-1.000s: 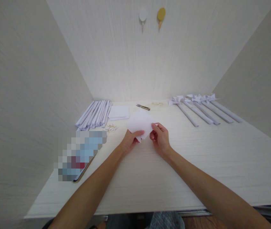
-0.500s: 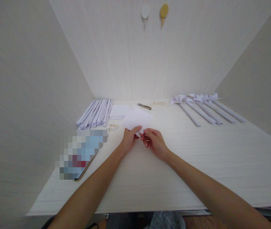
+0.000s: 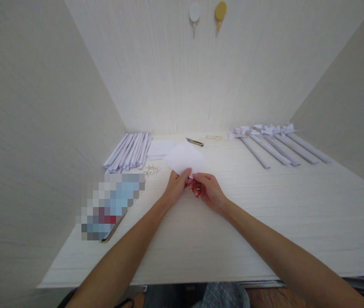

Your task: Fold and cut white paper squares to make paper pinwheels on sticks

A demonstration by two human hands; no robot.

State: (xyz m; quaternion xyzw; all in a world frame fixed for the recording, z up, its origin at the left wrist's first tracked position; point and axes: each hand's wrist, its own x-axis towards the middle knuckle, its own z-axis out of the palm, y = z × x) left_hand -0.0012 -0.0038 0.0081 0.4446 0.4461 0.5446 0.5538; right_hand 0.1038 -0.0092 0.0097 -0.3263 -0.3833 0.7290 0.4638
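Observation:
A white sheet of paper [image 3: 184, 157] is held above the middle of the table, one corner pointing towards me. My left hand [image 3: 177, 185] pinches it near that corner, thumb on top. Close beside it, my right hand [image 3: 208, 190] is closed at the same corner, thumb and forefinger together on the paper's edge. The fingers partly hide the corner, so any fold there is hard to make out. Behind the sheet lies a stack of white paper squares [image 3: 159, 148]. Thread snips [image 3: 195, 142] rest near the back wall.
Rolled paper sticks [image 3: 129, 152] are piled at the left. Small white-and-tan pieces [image 3: 151, 170] lie in front of the paper stack. A blurred-out flat device [image 3: 114, 207] lies front left. Several paper pinwheels on sticks [image 3: 268, 132] lie at the right. Two hooks [image 3: 220, 13] hang on the wall.
My left hand has turned slightly at the corner, and the paper has shifted a little with it. My right hand stays almost where it was.

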